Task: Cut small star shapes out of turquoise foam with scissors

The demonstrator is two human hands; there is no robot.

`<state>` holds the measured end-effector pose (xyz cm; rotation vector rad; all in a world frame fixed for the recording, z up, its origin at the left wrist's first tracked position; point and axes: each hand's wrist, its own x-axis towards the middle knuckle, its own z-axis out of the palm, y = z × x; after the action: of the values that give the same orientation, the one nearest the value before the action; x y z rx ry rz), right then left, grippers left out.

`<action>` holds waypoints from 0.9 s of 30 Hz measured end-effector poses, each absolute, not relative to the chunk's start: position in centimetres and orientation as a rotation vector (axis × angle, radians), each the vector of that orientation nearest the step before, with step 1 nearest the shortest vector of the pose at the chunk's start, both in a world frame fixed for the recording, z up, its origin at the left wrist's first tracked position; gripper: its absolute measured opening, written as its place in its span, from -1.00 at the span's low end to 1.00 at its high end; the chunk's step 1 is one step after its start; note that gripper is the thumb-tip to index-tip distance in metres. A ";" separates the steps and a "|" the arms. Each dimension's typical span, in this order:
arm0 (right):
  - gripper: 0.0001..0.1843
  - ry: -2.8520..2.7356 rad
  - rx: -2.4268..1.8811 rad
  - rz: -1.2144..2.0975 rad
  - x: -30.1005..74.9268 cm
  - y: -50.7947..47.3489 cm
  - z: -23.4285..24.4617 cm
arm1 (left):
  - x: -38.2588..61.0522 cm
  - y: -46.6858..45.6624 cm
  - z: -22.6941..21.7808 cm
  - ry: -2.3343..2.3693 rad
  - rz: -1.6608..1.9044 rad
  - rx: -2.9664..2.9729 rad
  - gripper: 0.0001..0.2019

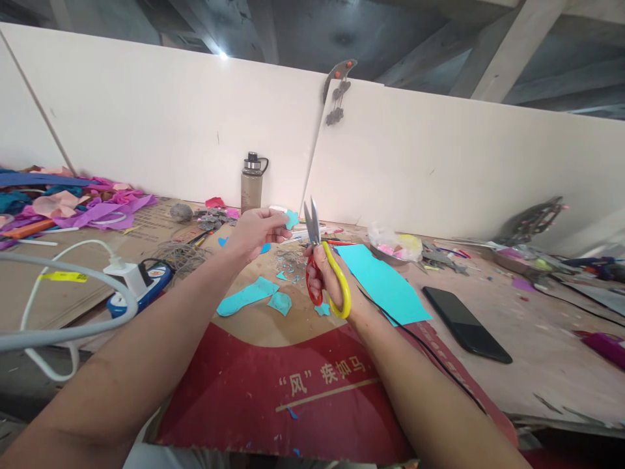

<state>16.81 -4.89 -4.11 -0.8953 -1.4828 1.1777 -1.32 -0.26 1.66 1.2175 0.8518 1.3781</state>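
My left hand [262,232] pinches a small turquoise cutout [291,219] with a scalloped, flower-like edge. Close by on the right, my right hand [325,268] grips scissors [312,225] with one red and one yellow handle loop. Their blades point up and stand slightly apart, with no paper between them. Below the hands lie a long turquoise strip [247,296], a rounded turquoise piece [280,303] and a small turquoise scrap [323,309]. A large turquoise sheet [385,280] rests to the right of my right hand.
A red cardboard panel [273,404] covers the near edge. On the right is a black phone [466,324]; a thin black cable runs beside it. A bottle [252,182] stands against the white partition [170,124]. At left are a power strip [141,293] and colourful fabric-like scraps [63,202].
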 end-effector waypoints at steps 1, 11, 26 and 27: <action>-0.33 -1.433 -0.872 1.156 16.8 -4.6 -4.3 | -1.3 -0.3 1.6 0.852 1.381 1.213 -0.82; -0.45 -1.274 -0.769 0.936 16.9 -4.1 -3.7 | 0.0 -1.0 0.8 0.829 1.238 1.380 -0.87; -0.54 -1.209 -0.784 1.020 17.4 -3.9 -3.1 | 0.5 -1.3 0.1 0.798 0.997 1.416 -0.70; -0.55 -1.216 -0.789 1.011 17.4 -3.9 -3.1 | 0.5 -1.3 0.1 0.795 0.998 1.417 -0.69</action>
<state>17.39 -3.93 -3.07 -0.7895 -1.2162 1.0106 0.47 -1.27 0.10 1.4174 0.7946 0.9982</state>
